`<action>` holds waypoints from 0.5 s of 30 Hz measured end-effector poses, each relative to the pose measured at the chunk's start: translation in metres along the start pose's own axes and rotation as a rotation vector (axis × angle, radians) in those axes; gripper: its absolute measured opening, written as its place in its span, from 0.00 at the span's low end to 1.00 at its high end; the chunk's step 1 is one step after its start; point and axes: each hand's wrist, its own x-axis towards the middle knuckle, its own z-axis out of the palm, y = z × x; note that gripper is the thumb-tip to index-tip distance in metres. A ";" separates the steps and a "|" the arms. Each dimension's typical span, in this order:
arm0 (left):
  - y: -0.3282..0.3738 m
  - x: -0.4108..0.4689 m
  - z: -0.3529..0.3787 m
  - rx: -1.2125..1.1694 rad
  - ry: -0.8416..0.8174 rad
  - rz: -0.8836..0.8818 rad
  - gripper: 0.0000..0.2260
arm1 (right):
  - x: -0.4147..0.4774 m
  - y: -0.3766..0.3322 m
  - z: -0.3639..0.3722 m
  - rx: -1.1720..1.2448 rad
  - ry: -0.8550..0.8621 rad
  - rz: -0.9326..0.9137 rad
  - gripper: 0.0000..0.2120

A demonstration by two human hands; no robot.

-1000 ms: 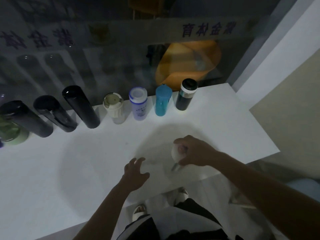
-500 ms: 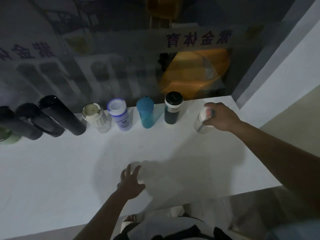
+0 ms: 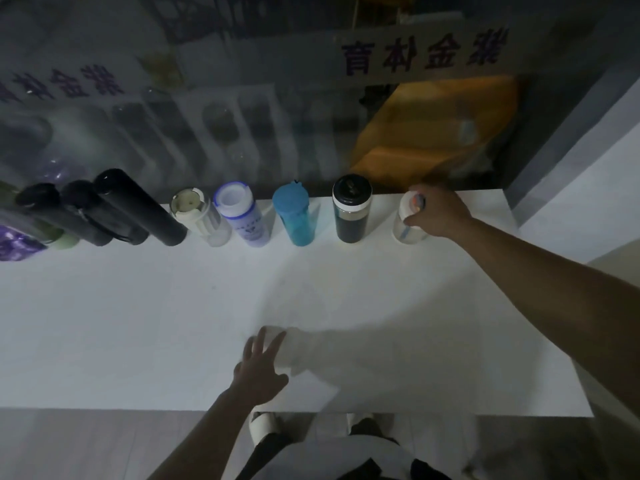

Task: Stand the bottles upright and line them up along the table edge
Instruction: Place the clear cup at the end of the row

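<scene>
1. Your left hand [image 3: 258, 372] and right hand [image 3: 438, 216] are bare, with no gloves, rings or watch showing.
2. Both your forearms are uncovered; no sleeve reaches into view.
3. Your pale, light-coloured shoes [image 3: 265, 426] show below the table edge, blurred.
4. You wear a dark lower garment with a lighter panel [image 3: 339, 459]; its detail is too dim to tell.

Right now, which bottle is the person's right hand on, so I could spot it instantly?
Follow the row of bottles along the white table's far edge to its right end. There the right hand tops a clear bottle, beside the black-lidded dark bottle; it alone is see-through with a white cap.
</scene>
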 end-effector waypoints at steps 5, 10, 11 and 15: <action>0.001 -0.004 0.003 -0.007 0.022 0.005 0.40 | 0.004 0.007 0.008 0.000 -0.018 0.001 0.33; 0.002 -0.007 0.003 -0.003 0.044 0.014 0.40 | 0.008 0.009 0.007 -0.012 -0.023 -0.008 0.34; 0.002 -0.007 0.002 -0.003 0.047 0.017 0.40 | 0.008 0.008 0.007 -0.018 -0.033 -0.013 0.34; 0.002 -0.007 0.000 -0.005 0.046 0.021 0.39 | 0.008 0.005 0.007 -0.030 -0.053 -0.027 0.37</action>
